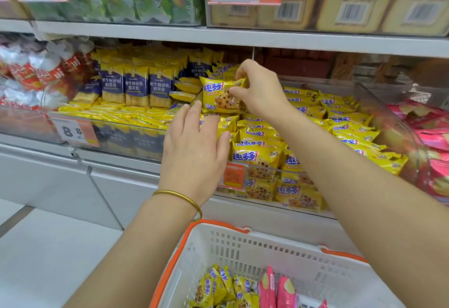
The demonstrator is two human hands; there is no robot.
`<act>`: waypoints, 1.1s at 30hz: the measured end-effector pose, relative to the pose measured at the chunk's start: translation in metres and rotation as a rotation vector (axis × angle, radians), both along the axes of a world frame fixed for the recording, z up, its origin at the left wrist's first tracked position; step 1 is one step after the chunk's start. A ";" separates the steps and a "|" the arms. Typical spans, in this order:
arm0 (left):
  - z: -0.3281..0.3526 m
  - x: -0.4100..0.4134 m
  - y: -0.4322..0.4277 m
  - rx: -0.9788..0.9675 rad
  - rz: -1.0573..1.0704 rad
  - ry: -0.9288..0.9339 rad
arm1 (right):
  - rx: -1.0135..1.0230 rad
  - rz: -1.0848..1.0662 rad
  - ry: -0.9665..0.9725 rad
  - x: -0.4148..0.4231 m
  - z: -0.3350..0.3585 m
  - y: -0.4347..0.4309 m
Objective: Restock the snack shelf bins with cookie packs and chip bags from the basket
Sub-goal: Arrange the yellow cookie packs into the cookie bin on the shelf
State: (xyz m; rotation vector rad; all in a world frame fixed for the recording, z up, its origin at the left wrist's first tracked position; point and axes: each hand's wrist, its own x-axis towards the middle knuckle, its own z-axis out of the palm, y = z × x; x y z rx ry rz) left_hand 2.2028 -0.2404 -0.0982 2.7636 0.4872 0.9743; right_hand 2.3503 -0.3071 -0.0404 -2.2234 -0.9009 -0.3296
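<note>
My right hand (261, 89) pinches a yellow cookie pack (220, 96) by its right edge, upright above the clear bin of yellow cookie packs (315, 133). Just below it, my left hand (194, 147) lies with straight fingers against the packs at the bin's left end. At the bottom stands the white basket with an orange rim (286, 249). It holds several yellow cookie packs (223, 286) and pink chip bags (279, 288).
To the left is a bin of blue-and-yellow packs (136, 84), and further left red-and-white bags (36, 72). A bin of pink chip bags (432, 142) sits at the right. An upper shelf (243, 37) carries green packs, tan boxes and price tags.
</note>
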 end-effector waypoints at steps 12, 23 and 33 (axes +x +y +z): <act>-0.009 0.002 0.001 0.009 -0.030 0.063 | 0.012 -0.020 -0.004 -0.009 -0.005 -0.005; -0.008 -0.044 -0.053 0.159 -0.275 0.064 | 0.135 0.192 0.174 -0.105 -0.020 -0.111; -0.094 -0.081 -0.037 0.341 -0.455 0.844 | -0.769 0.247 0.491 -0.103 -0.288 -0.119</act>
